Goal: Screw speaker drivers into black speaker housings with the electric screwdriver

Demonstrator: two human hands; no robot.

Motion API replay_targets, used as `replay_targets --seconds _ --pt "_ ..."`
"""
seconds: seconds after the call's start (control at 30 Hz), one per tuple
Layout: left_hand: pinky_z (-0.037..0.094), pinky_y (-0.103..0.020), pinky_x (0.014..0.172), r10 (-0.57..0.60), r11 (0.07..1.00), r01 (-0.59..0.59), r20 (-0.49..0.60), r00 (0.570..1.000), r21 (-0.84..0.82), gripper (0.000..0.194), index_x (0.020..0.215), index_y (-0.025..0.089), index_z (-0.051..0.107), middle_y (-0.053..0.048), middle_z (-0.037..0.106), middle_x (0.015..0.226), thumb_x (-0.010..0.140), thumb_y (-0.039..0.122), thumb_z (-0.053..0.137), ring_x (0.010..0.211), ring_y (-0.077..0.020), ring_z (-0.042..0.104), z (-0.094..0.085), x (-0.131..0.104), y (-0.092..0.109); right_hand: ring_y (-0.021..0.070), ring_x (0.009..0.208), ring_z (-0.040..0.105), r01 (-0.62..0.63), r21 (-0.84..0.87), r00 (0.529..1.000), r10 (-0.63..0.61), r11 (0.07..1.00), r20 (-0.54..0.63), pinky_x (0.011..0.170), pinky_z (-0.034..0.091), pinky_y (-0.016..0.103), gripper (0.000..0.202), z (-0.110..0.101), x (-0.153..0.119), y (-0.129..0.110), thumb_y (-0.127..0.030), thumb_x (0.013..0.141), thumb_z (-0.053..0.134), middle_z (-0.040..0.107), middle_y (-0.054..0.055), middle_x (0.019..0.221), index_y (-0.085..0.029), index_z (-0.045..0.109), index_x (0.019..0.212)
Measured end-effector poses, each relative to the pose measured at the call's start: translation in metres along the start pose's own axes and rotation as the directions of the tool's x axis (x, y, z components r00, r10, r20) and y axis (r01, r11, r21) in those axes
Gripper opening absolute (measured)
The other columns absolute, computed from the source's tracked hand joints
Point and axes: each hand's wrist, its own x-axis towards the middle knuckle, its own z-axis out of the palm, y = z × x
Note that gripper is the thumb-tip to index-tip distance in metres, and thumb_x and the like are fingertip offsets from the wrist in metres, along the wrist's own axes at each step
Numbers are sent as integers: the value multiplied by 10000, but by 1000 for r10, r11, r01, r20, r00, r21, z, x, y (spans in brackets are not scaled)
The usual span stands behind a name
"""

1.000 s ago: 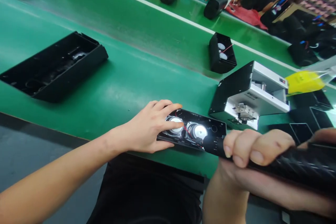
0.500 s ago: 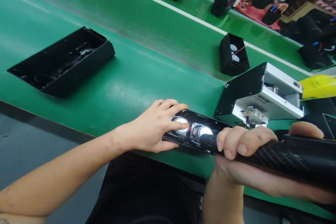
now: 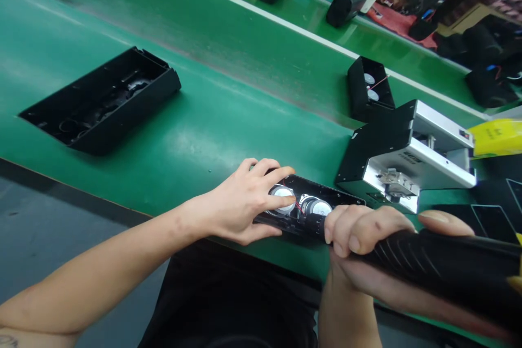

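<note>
My left hand (image 3: 250,201) grips the left end of a black speaker housing (image 3: 345,193), its thumb along the near side and its fingers over the open top. Inside sit two round speaker drivers (image 3: 319,207) with pale backs, and thin red wire runs between them. My right hand (image 3: 367,228) is wrapped around a black electric screwdriver (image 3: 448,261), tilted with its nose down at the near side of the right driver. The screwdriver's tip and whatever it touches are hidden.
Left on the green bench (image 3: 228,119) lies an open black housing (image 3: 101,100). A black-and-silver machine (image 3: 408,152) stands just right of my work. Behind it is another housing with drivers (image 3: 370,89). A yellow object (image 3: 497,137) is at far right.
My right hand and the screwdriver have shifted slightly left in view. The bright light on the drivers has dimmed. My left hand keeps its hold, and the whole view has drifted slightly.
</note>
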Motion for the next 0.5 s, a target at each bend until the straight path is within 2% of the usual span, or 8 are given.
replay_targets --seconds 0.07,0.2,0.27,0.37,0.5 --pt "451 -653 1038 7 1000 -7 4 1000 7 482 1369 257 635 -220 429 1608 953 499 649 1406 -454 442 0 0 0 196 509 636 -13 8 998 13 1000 57 540 520 399 439 -3 -4 -1 -327 1001 465 646 21 586 -161 703 672" --pt "450 -651 1036 0 1000 0 15 1000 9 482 1369 243 632 -230 427 1609 961 499 634 1414 -456 431 0 2 2 205 493 627 65 42 998 -66 997 18 503 501 395 304 2 -8 1 -229 969 503 669 17 626 -169 729 775" --pt "449 -652 1032 -4 1000 4 20 1000 3 484 1367 242 634 -230 429 1609 957 499 636 1415 -459 429 -1 3 3 211 483 620 75 62 997 -75 995 -7 491 499 396 295 7 -9 3 -259 963 529 669 26 613 -157 731 772" --pt "444 -654 1033 -5 1000 5 18 1000 -6 480 1363 240 637 -226 432 1608 954 491 640 1418 -458 426 -1 4 4 215 484 610 15 54 1000 -15 998 -12 495 503 400 394 11 -8 2 -331 963 542 636 51 550 -124 718 678" --pt "431 -665 1061 -17 999 17 -4 1000 -28 475 1356 240 647 -212 449 1602 944 476 661 1412 -456 439 0 3 5 204 480 595 -17 34 998 19 999 -59 497 507 387 430 13 -6 0 -354 978 543 614 52 527 -135 706 646"
